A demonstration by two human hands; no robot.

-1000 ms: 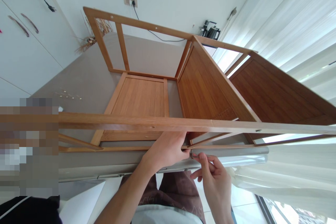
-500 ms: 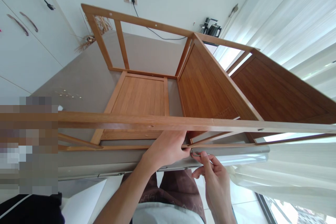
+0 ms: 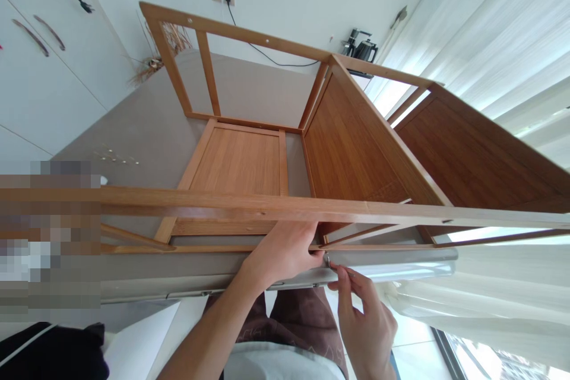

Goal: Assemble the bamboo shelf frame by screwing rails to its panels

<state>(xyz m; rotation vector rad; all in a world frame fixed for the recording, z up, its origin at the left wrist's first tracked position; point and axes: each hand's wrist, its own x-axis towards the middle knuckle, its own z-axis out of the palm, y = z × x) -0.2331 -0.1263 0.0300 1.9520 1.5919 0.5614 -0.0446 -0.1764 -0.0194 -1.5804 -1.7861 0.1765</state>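
Observation:
A wooden shelf frame (image 3: 312, 208) lies on its side across a grey-covered table (image 3: 155, 124), with panels (image 3: 243, 160) set between its rails. My left hand (image 3: 285, 252) reaches under the near upper rail and is wrapped round the lower rail; its fingertips are hidden behind the wood. Just to the right, my right hand (image 3: 363, 303) pinches a small bent metal hex key (image 3: 333, 264) between thumb and fingers. The key's short end points up at the underside of the lower rail, beside my left thumb. Whether it sits in a screw I cannot tell.
Small bits of hardware (image 3: 116, 158) lie on the table at left. By the far wall stand a black kettle (image 3: 366, 50) and a dried plant (image 3: 154, 65). White curtains (image 3: 512, 83) hang at right. A blurred-out person is at the left edge.
My right hand has turned and dropped slightly, swinging the long arm of the hex key. My left hand keeps its place on the frame.

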